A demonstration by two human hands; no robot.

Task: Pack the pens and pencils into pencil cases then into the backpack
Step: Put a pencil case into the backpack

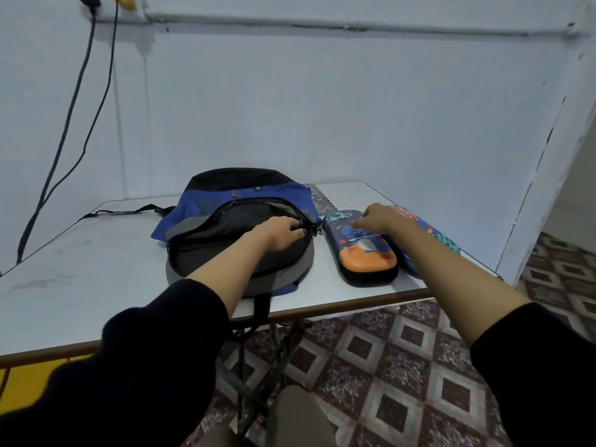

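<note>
Backpack (238, 233) sits mid-bench, mouth unzipped; your left hand (280, 233) pinches its rim at 3 o'clock. Your right hand (375, 218) rests fingers down on the nearer pencil case (362, 250); whether the grip has closed, I cannot tell. Loosen the rim and the opening may sag, snagging the case.

No readable text anywhere (pencil case (361, 250) prints are pictures only)

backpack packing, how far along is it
Done: both cases look closed, with no loose pens visible. In hand: the left hand holds the backpack open at its zipper, while the right hand rests on the orange case. Left: that case and the second case beside it are on the table, not yet packed.
</note>
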